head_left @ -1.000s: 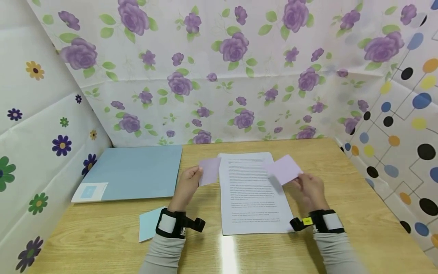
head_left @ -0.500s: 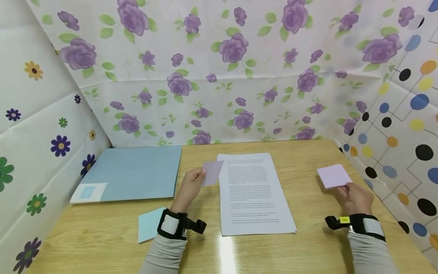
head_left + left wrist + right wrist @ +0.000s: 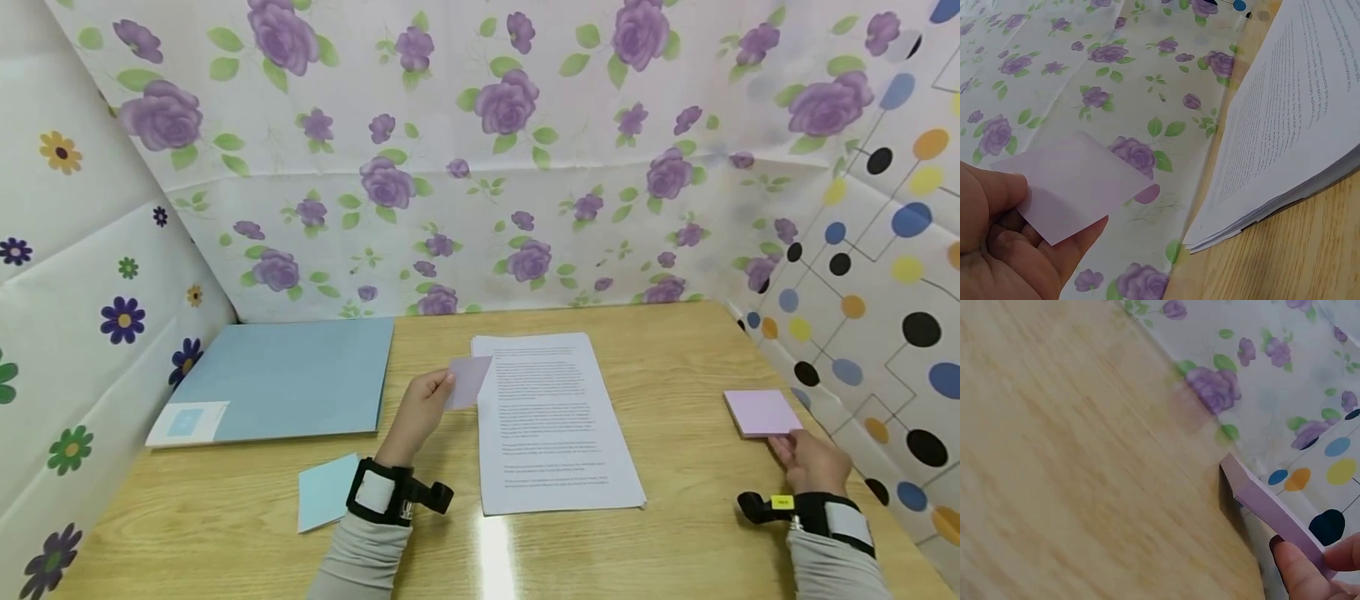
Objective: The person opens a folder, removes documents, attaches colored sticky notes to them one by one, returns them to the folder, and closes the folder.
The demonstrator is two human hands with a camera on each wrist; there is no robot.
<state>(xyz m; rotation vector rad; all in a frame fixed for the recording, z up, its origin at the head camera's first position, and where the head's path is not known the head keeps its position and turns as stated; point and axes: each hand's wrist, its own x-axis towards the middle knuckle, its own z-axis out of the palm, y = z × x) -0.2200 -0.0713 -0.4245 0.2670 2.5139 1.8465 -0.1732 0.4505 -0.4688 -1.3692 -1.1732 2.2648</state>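
A single lilac sticky note [image 3: 468,381], pinched by one corner in the left hand [image 3: 420,417], hangs just left of the printed stack [image 3: 551,417]; light and floppy, it is likely best held by an edge. The right hand [image 3: 813,462] fingers grip the note pad [image 3: 759,412] on the desk [image 3: 675,533].

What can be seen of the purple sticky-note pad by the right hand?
The purple sticky-note pad is a pale lilac square block of stacked paper sheets, its layered edge plain in the right wrist view. It lies flat on the wooden table near the right edge, close to the dotted wall. The right hand touches its near edge with its fingers. Its top sheet looks blank.
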